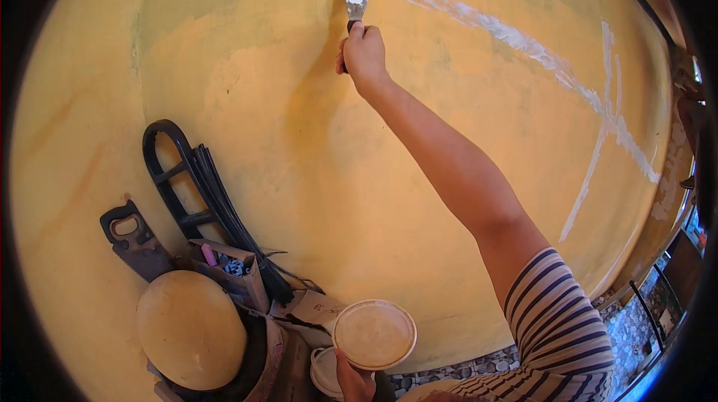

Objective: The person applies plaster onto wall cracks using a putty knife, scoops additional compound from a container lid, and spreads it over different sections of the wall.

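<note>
My right hand (363, 54) grips the dark handle of a putty knife (356, 0), raised high, its blade smeared with white paste and touching or close to the yellow wall (404, 148). From the blade, an uneven white filler streak (508, 35) runs down to the right, crossed by a thinner streak (598, 148). Low in the head view, my left hand (351, 376) holds a round, pale-lidded tub or lid (374, 331), with another round container (325, 368) partly hidden behind it.
At lower left stand a handsaw (131, 241), a black looped frame (176, 178), a box of small items (232, 267), a round yellowish object (187, 327) and cardboard (307, 305). A pebble-patterned floor (479, 364) shows below. Dark railings (651, 305) line the right edge.
</note>
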The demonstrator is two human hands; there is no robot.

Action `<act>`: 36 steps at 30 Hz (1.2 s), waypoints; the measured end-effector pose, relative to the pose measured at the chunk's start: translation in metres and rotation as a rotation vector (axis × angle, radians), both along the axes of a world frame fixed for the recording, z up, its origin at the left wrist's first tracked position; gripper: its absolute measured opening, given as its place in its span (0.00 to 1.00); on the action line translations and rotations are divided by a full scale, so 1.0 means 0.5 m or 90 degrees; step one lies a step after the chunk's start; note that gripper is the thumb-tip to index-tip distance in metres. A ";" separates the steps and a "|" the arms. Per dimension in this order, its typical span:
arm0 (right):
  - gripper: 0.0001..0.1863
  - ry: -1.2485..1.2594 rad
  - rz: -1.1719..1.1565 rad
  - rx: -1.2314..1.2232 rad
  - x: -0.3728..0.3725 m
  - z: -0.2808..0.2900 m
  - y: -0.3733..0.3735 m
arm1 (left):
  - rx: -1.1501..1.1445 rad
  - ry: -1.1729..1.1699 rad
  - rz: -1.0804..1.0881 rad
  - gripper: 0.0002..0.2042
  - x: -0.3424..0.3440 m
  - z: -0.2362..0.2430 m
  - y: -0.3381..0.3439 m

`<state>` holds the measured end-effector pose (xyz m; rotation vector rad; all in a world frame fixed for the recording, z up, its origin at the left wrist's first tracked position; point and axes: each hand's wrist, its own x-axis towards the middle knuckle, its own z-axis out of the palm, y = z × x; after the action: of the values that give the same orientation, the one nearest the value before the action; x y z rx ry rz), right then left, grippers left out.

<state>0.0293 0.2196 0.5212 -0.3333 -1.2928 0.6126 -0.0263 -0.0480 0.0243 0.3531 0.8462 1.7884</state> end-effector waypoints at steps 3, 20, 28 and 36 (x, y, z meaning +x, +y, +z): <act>0.18 -0.007 -0.013 -0.008 0.008 0.027 0.007 | 0.002 -0.002 -0.008 0.28 0.004 0.001 0.002; 0.21 -0.091 -0.125 -0.028 -0.031 0.001 -0.003 | 0.005 -0.013 -0.013 0.28 -0.001 -0.006 0.000; 0.21 -0.128 -0.128 -0.052 -0.027 0.008 -0.002 | 0.008 -0.014 -0.019 0.28 -0.002 -0.005 0.002; 0.22 -0.125 -0.133 -0.033 -0.024 0.039 -0.001 | 0.013 -0.010 -0.030 0.28 0.001 -0.006 0.009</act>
<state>0.0175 0.2189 0.5407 -0.5753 -1.4087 0.4439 -0.0258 -0.0436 0.0213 0.3700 0.8025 1.7551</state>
